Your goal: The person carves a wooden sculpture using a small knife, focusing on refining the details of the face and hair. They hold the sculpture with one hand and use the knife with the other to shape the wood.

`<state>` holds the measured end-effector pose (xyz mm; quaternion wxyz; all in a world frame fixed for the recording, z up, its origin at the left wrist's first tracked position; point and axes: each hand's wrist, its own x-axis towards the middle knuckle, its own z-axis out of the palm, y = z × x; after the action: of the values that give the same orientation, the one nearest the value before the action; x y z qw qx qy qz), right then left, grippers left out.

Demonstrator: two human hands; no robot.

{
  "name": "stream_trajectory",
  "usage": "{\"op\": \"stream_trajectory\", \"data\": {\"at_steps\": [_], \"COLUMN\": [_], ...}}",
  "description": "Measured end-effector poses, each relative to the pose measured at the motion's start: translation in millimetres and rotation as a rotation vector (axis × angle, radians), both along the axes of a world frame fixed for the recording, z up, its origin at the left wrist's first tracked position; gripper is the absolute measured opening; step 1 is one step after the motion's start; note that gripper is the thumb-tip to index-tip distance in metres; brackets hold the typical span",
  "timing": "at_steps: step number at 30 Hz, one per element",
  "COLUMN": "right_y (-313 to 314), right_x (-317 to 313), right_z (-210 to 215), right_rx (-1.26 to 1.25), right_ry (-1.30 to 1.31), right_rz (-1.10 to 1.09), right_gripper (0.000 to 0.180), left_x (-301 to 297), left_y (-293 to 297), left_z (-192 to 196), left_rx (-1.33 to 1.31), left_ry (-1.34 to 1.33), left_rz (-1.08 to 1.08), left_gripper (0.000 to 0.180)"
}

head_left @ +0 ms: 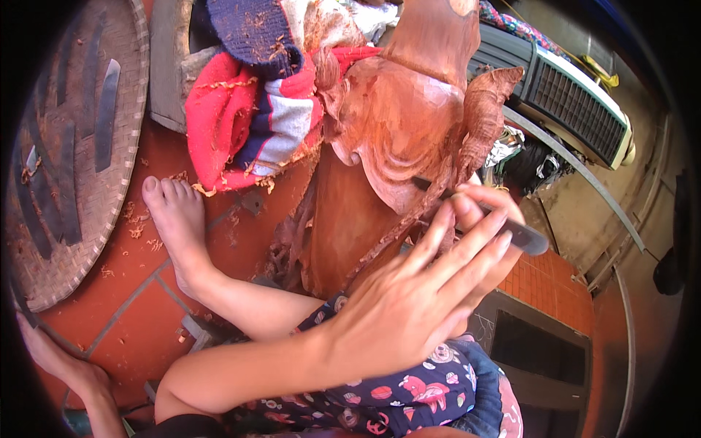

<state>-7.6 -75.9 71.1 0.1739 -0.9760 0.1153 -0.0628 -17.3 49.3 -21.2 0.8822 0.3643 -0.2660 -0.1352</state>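
A carved reddish-brown wooden piece with curling, leaf-like edges rises in front of me. At its right lower edge lies a narrow, flat dark metal blade with a rounded end, its far end against the wood. My left hand reaches across from the lower left, its fingertips pressed on the blade. Mostly hidden behind it, my right hand has its fingers curled round the same blade. The blade's middle is covered by the fingers.
Several similar dark blades lie on a round woven tray at the left. A red, navy and grey cloth sprinkled with shavings is beside the wood. A bare foot rests on the red tiled floor. A grilled appliance stands at the far right.
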Motion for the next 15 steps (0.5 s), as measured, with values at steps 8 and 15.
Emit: {"op": "stream_trajectory", "data": {"at_steps": [8, 15], "right_y": [1, 3], "right_x": [5, 4], "right_z": [11, 15], "right_rx": [0.094, -0.022], "right_ry": [0.056, 0.147], "right_rz": [-0.010, 0.105], "right_gripper": [0.014, 0.015], "left_x": [-4, -3], "left_y": [-16, -9], "left_z": [-1, 3], "left_rx": [0.036, 0.032], "left_ry": [-0.005, 0.037], "left_rz": [0.066, 0.039], "left_gripper": [0.075, 0.077]}}
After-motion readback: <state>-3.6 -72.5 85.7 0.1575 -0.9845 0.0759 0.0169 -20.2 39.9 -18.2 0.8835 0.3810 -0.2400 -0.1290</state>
